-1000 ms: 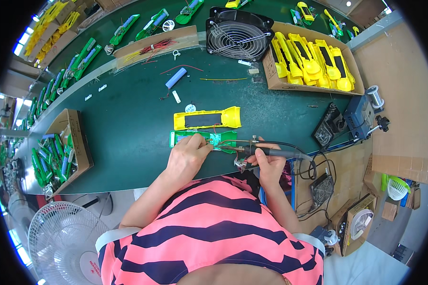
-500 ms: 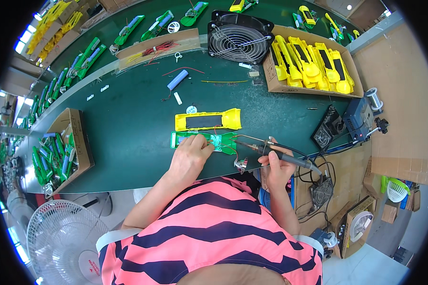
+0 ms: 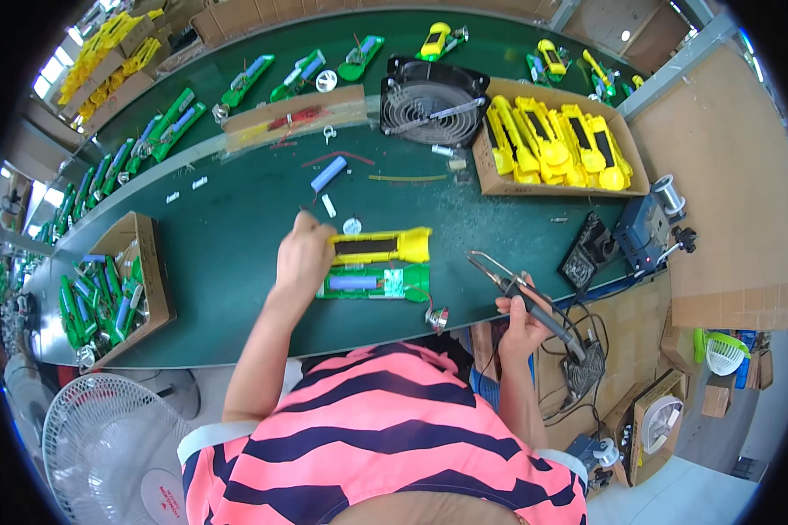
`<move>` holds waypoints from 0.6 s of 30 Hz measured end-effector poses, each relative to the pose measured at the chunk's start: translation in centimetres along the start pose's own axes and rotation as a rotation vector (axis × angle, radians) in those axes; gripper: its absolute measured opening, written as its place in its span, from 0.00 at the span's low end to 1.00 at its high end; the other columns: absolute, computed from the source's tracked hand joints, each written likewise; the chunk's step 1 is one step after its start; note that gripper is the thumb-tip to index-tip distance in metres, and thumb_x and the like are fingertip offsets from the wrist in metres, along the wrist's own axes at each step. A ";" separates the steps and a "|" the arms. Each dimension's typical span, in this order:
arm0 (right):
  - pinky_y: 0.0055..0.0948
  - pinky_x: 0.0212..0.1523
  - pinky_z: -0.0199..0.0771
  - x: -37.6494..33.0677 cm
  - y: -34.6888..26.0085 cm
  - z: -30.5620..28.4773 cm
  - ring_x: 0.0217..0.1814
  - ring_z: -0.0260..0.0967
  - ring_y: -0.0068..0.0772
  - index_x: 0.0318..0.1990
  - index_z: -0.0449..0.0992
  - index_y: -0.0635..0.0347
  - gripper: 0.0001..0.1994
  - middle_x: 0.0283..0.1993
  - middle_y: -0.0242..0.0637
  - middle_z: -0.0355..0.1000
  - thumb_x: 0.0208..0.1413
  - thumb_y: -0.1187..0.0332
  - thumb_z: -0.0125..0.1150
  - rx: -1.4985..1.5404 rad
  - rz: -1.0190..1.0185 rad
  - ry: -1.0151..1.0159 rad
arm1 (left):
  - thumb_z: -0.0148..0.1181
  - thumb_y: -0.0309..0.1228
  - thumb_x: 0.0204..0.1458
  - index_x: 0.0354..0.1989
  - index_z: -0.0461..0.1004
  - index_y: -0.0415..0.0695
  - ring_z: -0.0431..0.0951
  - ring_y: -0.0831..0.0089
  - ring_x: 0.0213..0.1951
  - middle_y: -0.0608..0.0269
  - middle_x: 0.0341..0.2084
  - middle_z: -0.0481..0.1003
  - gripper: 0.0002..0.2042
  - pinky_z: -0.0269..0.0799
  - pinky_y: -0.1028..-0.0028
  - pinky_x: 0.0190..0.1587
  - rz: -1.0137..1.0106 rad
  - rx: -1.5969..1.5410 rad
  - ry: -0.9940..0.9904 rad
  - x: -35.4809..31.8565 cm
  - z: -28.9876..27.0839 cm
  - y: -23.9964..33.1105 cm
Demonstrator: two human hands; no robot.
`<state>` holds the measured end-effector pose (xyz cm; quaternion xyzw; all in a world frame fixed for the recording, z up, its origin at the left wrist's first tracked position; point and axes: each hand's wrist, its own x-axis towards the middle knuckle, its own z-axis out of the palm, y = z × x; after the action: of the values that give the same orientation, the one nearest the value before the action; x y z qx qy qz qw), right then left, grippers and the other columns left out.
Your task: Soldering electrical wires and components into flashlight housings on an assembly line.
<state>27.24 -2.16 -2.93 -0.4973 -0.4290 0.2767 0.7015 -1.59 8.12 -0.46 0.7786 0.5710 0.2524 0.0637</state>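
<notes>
My right hand (image 3: pixel 518 322) grips a soldering iron (image 3: pixel 534 308), its tip and thin metal tube raised right of the work and apart from it. My left hand (image 3: pixel 302 256) is closed over the left end of a yellow housing (image 3: pixel 401 246) with a dark panel. Its fingertips are pinched by a loose blue battery's (image 3: pixel 328 174) dark lead; what they hold is too small to make out. Nearer me lies an opened green housing (image 3: pixel 417 282) with a blue cell (image 3: pixel 353 283) and a circuit board (image 3: pixel 394 281). A red wire joins it to a silver lamp reflector (image 3: pixel 438 318).
A carton of yellow housings (image 3: pixel 497 185) and a black fan (image 3: pixel 433 103) stand at the back. At left is a box of green assemblies (image 3: pixel 159 278). A solder station (image 3: pixel 641 229) sits right. Wires (image 3: pixel 302 116), a white disc (image 3: pixel 352 226) and scraps lie about.
My left hand has left the green housing, moving left and away from me to the yellow one. The soldering iron has drawn back to the right, off the circuit board.
</notes>
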 end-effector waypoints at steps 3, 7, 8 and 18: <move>0.19 0.28 0.72 -0.2 -1.0 -1.4 0.28 0.72 0.29 0.43 0.64 0.70 0.11 0.51 0.52 0.60 0.50 0.80 0.50 -0.041 -0.005 0.052 | 0.59 0.21 0.37 0.34 0.72 0.42 0.72 0.59 0.35 0.52 0.37 0.66 0.11 0.71 0.65 0.35 0.017 -0.098 0.284 -5.4 -1.0 1.0; 0.18 0.26 0.72 2.4 -1.3 -0.9 0.27 0.72 0.29 0.43 0.65 0.70 0.11 0.51 0.51 0.62 0.50 0.79 0.50 -0.080 -0.007 0.124 | 0.69 0.25 0.28 0.38 0.57 0.42 0.65 0.50 0.47 0.47 0.43 0.65 0.28 0.63 0.60 0.49 0.256 -0.342 -0.023 -6.3 -1.6 0.0; 0.18 0.26 0.71 3.1 -1.7 -0.7 0.27 0.71 0.28 0.43 0.64 0.70 0.11 0.49 0.50 0.64 0.51 0.79 0.50 -0.120 -0.011 0.133 | 0.69 0.24 0.29 0.38 0.57 0.42 0.66 0.50 0.46 0.47 0.42 0.65 0.27 0.63 0.60 0.48 0.307 -0.350 -0.028 -5.6 -1.5 -0.4; 0.19 0.27 0.65 9.6 -2.3 2.0 0.25 0.67 0.23 0.41 0.66 0.64 0.08 0.26 0.37 0.70 0.53 0.74 0.51 -0.190 0.032 0.293 | 0.62 0.23 0.38 0.37 0.56 0.39 0.66 0.53 0.35 0.50 0.31 0.63 0.20 0.64 0.63 0.36 0.162 -0.097 0.297 20.8 -11.3 -10.5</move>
<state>30.00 5.81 2.69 -0.6030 -0.3384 0.1709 0.7019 -11.33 28.70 11.89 0.7722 0.4969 0.3960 -0.0045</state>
